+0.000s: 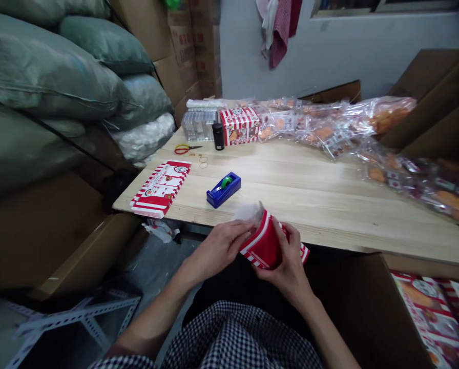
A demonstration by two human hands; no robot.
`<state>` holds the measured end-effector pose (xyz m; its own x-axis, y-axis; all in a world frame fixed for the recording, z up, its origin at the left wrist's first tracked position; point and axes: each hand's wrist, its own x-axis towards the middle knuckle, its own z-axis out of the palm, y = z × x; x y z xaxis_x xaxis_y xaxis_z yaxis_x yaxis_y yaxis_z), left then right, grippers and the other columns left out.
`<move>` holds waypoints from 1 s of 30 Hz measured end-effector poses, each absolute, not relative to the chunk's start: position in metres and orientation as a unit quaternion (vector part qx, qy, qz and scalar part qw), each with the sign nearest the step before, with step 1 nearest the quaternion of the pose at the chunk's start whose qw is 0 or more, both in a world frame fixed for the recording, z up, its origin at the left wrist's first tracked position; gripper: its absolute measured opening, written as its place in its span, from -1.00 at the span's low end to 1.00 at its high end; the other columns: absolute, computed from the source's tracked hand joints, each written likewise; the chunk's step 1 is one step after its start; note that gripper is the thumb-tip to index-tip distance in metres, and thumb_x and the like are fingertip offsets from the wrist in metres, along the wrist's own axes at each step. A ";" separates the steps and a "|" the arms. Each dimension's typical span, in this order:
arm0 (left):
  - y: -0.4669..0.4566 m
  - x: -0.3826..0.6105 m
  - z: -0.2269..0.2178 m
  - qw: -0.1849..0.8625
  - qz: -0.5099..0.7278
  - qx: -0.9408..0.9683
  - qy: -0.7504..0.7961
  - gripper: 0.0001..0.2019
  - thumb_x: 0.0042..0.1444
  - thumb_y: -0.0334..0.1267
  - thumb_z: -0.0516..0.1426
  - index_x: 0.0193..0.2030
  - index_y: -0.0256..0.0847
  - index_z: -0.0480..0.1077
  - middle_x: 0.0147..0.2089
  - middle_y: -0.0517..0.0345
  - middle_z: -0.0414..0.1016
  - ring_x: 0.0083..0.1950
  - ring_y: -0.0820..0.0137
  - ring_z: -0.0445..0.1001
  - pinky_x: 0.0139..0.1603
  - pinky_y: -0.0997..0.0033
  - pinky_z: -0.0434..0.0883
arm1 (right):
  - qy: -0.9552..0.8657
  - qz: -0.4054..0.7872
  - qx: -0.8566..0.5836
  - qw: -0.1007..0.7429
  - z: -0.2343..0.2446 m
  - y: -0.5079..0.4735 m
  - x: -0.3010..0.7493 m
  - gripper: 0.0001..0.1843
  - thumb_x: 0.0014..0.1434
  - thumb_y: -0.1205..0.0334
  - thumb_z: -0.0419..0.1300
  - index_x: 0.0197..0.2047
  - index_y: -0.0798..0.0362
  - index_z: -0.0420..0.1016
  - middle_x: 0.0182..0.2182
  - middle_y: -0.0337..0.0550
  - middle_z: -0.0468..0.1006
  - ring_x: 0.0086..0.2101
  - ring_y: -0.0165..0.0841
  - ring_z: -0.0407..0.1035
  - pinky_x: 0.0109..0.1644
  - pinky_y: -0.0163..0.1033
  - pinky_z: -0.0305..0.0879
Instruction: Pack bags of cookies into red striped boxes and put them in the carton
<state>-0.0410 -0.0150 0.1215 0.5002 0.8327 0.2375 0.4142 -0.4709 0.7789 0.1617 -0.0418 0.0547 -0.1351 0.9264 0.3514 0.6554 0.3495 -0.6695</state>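
Observation:
Just below the near edge of the wooden table, both of my hands hold a small red-and-white striped box. My left hand grips its left side, fingers curled at the open top flap, where a blurred clear wrapper shows. My right hand wraps around the box from the right and underneath.
A blue tape dispenser, a stack of flat striped boxes, red scissors, rubber bands, a black cylinder, an assembled striped box and heaps of clear snack packets lie on the table. A carton of filled boxes sits lower right. Sacks are piled left.

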 end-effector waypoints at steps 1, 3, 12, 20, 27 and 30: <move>-0.017 -0.037 0.121 0.312 0.339 0.800 0.384 -0.60 0.36 -0.34 -0.01 0.28 -0.01 0.33 0.29 0.07 0.41 0.32 0.27 0.35 0.36 0.10 0.26 | -0.705 0.174 -0.559 0.399 0.054 -0.042 0.163 0.18 -0.10 0.21 0.43 0.47 -0.20 -0.13 0.23 0.00 0.06 0.21 0.03 0.09 0.31 0.23 0.11; -0.020 -0.028 0.116 0.273 0.409 0.775 0.397 -0.42 0.28 -0.28 0.13 0.42 0.02 0.11 0.44 0.04 0.18 0.46 0.19 0.12 0.46 -0.01 0.08 | -0.645 0.166 -0.592 0.453 0.054 -0.039 0.162 0.22 -0.11 0.16 0.45 0.48 -0.17 -0.18 0.22 0.01 0.04 0.23 0.04 0.07 0.29 0.23 0.13; -0.025 0.000 0.105 0.571 0.433 0.563 0.413 -0.57 0.29 -0.16 0.13 0.28 -0.14 0.29 0.22 0.00 0.47 0.09 0.26 0.51 0.18 0.26 0.41 | -0.494 0.241 -0.604 0.578 0.080 -0.057 0.173 0.34 -0.16 -0.03 0.51 0.50 -0.19 -0.25 0.22 0.00 0.16 0.16 -0.02 0.21 0.25 0.15 0.20; -0.051 0.006 0.066 0.693 0.376 0.448 0.422 -0.54 0.28 0.01 0.10 0.21 -0.20 0.40 0.11 0.01 0.55 0.09 0.21 0.50 0.16 0.30 0.37 | -0.204 0.588 -0.520 0.585 0.043 -0.078 0.198 -0.44 0.29 -0.25 0.05 0.21 -0.15 0.44 0.08 -0.16 0.57 0.05 -0.12 0.45 0.06 -0.09 0.42; -0.060 0.011 0.053 0.762 0.391 0.285 0.431 -0.47 0.22 0.08 0.14 0.15 -0.30 0.46 -0.03 -0.07 0.61 -0.03 0.17 0.55 0.01 0.28 0.42 | -0.206 0.639 -0.507 0.541 0.033 -0.092 0.185 -0.55 0.23 -0.11 0.22 0.06 -0.02 0.55 -0.06 -0.13 0.66 -0.07 -0.12 0.52 -0.02 -0.11 0.44; -0.061 0.012 0.053 0.725 0.392 0.341 0.451 -0.54 0.19 -0.09 0.21 0.18 -0.24 0.44 -0.02 -0.01 0.60 -0.06 0.25 0.54 -0.03 0.37 0.41 | -0.220 0.621 -0.523 0.541 0.034 -0.095 0.182 -0.61 0.18 -0.02 0.30 0.00 0.00 0.57 -0.14 -0.13 0.68 -0.16 -0.15 0.54 -0.12 -0.16 0.45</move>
<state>0.0123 -0.0606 0.0530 0.2852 0.8770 -0.3867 -0.2606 0.4592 0.8492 0.1821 -0.0947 0.0341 0.1329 0.9016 -0.4116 -0.4419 -0.3178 -0.8389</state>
